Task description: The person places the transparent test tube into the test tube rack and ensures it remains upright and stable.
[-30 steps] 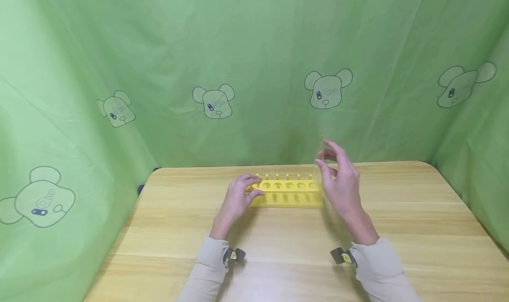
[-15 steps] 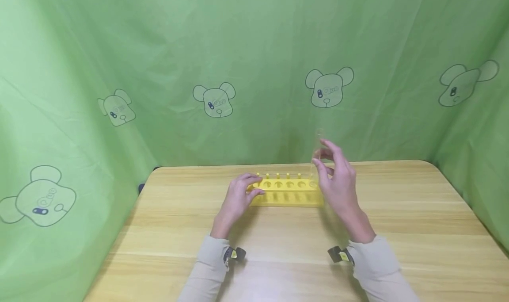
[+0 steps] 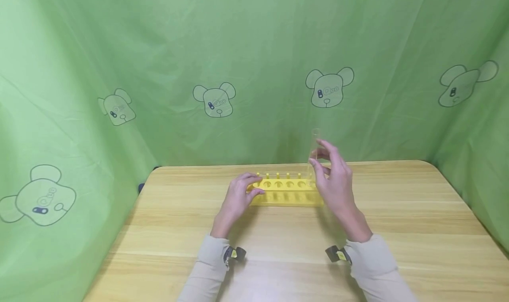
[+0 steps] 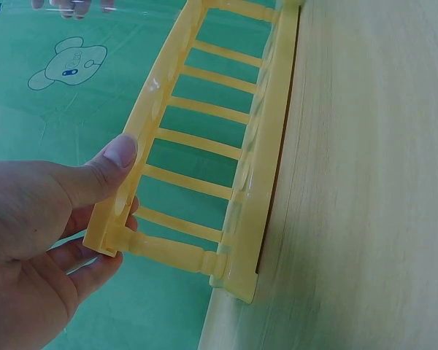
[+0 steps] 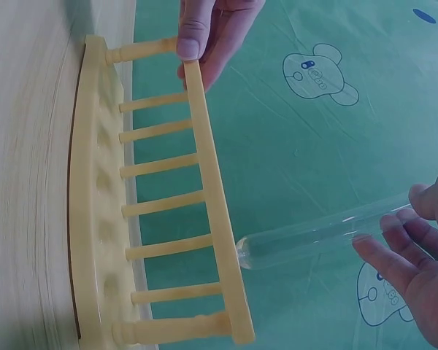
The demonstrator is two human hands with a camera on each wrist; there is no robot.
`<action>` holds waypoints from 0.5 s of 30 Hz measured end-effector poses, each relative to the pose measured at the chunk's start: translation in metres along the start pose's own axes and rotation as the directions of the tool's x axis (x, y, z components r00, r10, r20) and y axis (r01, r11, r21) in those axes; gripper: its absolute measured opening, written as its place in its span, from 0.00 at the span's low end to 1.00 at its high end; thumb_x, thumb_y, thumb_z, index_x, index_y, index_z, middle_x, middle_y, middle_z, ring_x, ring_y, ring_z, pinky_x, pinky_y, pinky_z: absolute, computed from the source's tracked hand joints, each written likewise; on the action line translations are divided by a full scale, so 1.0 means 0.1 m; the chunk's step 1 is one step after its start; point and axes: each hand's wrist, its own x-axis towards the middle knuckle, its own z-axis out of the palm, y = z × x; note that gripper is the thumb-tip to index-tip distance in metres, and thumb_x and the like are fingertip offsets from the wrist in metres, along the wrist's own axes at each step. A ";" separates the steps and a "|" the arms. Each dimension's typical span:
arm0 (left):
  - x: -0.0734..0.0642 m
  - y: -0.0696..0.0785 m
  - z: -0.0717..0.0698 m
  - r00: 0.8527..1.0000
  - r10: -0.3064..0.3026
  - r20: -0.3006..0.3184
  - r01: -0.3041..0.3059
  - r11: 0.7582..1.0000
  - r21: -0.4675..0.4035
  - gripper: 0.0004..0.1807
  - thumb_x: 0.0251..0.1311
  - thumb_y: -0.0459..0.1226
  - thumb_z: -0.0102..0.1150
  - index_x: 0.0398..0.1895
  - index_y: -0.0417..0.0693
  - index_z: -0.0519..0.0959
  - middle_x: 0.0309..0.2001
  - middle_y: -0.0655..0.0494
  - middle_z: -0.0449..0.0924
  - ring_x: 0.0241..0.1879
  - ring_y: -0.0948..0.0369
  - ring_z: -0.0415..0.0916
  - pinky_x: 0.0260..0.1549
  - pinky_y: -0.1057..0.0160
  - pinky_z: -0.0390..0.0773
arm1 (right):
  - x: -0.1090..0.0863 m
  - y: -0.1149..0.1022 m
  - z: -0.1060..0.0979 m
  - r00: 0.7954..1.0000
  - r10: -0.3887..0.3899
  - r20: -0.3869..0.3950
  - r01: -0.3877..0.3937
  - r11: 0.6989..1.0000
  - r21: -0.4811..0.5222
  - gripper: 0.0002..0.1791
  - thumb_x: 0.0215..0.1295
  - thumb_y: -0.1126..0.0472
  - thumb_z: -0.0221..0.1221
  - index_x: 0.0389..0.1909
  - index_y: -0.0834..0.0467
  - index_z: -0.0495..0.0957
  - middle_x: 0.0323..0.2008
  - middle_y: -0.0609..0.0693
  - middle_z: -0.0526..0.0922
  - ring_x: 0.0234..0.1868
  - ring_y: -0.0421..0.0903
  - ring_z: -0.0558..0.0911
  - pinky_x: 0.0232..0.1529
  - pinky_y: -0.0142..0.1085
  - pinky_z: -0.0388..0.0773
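A yellow test tube rack point(image 3: 284, 199) stands on the table, with a row of holes in its top plate and pegs along the back. My left hand point(image 3: 238, 195) grips the left end of the top plate; in the left wrist view the thumb point(image 4: 120, 151) lies over the plate and fingers curl beneath. My right hand point(image 3: 339, 182) pinches a clear glass test tube point(image 5: 299, 237) between thumb and fingers. The tube is nearly upright over the right end of the rack. Its rounded bottom is right at the top plate; whether it touches cannot be told.
The rack rests on a light wood-grain table point(image 3: 286, 240), towards its back edge. Green curtains point(image 3: 262, 50) printed with bear heads hang behind and at both sides.
My right hand has moved slightly left with the test tube, which now stands more upright over the rack's right end. The left hand keeps its grip on the rack.
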 end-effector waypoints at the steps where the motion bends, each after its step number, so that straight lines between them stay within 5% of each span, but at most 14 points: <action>1: 0.00 0.00 0.00 1.000 -0.003 0.002 0.003 1.000 0.003 0.22 0.56 0.35 0.74 0.54 0.38 0.84 0.56 0.44 0.84 0.58 0.49 0.80 0.64 0.55 0.77 | 0.00 0.00 0.00 1.000 0.000 0.002 0.000 1.000 0.002 0.32 0.64 0.79 0.63 0.69 0.62 0.69 0.46 0.62 0.83 0.50 0.57 0.84 0.48 0.21 0.81; 15: 0.01 -0.01 0.01 1.000 -0.004 0.001 0.004 1.000 0.003 0.22 0.57 0.37 0.74 0.54 0.38 0.84 0.56 0.43 0.84 0.58 0.50 0.80 0.64 0.57 0.77 | 0.00 -0.02 0.04 1.000 0.005 0.020 -0.006 1.000 0.017 0.33 0.65 0.79 0.62 0.70 0.62 0.69 0.46 0.62 0.83 0.50 0.57 0.84 0.48 0.24 0.82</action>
